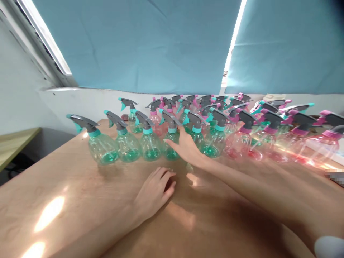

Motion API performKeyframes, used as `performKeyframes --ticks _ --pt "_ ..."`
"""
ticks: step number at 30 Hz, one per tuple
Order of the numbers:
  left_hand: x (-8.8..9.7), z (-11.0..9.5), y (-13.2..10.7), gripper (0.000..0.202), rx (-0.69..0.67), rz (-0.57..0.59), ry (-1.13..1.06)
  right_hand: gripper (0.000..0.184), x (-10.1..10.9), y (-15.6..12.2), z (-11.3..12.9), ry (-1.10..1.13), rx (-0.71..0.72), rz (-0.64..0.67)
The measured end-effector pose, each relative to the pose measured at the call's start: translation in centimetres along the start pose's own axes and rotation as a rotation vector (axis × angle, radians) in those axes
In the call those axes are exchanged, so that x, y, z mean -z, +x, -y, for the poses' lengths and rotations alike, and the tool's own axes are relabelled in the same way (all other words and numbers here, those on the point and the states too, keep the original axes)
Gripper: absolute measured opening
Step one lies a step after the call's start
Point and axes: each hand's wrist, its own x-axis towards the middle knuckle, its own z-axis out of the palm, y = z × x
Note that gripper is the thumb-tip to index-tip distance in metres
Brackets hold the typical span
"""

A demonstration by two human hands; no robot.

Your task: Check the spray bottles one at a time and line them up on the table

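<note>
Several clear green spray bottles with grey and turquoise trigger heads stand upright in a front row on the table. My right hand [188, 147] reaches into this row. Its thumb lies across the front of one green spray bottle [171, 152], while the fingers pass along its right side and are partly hidden. Just right of that hand stands another green spray bottle [198, 133]. My left hand [156, 190] rests on the wooden table [88, 200] in front of the row, fingers loosely bent and apart, holding nothing.
Pink spray bottles [276, 147] continue the row to the right. More green and pink bottles crowd behind, including a green one [133, 120] at the back left. Blue blinds [139, 46] hang beyond the table. A separate wooden surface [20, 143] is at far left.
</note>
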Motion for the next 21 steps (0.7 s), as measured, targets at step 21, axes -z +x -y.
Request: performKeyframes --ticks 21 --pt "-1.1 -1.2 3.0 0.016 0.049 0.007 -0.178 0.048 10.7 2.1 0.8 -0.574 0.037 -0.189"
